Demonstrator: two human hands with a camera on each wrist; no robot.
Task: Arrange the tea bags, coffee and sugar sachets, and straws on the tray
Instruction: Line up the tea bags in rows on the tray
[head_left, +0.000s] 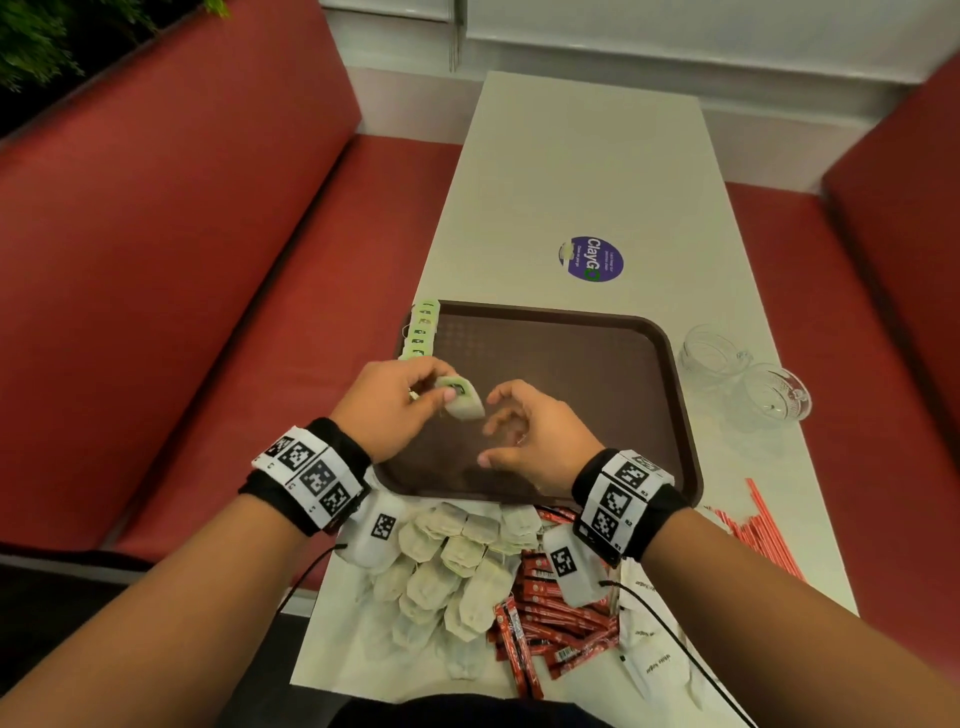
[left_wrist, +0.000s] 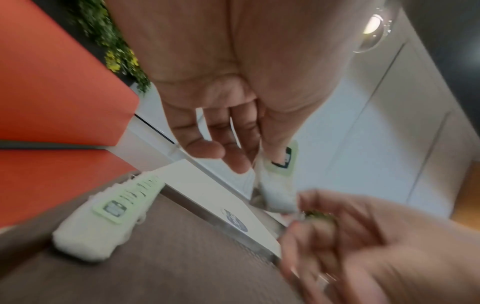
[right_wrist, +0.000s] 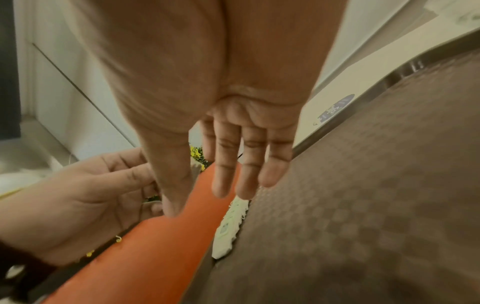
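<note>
A brown tray (head_left: 571, 374) lies on the white table. Along its left edge sits a row of tea bags (head_left: 423, 330) with green tags, also seen as the row (left_wrist: 103, 214) in the left wrist view. My left hand (head_left: 447, 392) hovers over the tray's left part and pinches one tea bag (head_left: 464, 402) between thumb and fingers; the same bag (left_wrist: 275, 185) hangs below them. My right hand (head_left: 498, 415) floats just right of that bag, fingers relaxed and holding nothing, and its fingers (right_wrist: 226, 164) are nearly straight above the tray (right_wrist: 363, 185).
Near the table's front edge lie a pile of loose tea bags (head_left: 447, 561), red coffee sachets (head_left: 550, 613) and white sugar sachets (head_left: 654, 654). Red straws (head_left: 758, 525) lie right of the tray, two glass cups (head_left: 743, 374) beyond them. Red benches flank the table.
</note>
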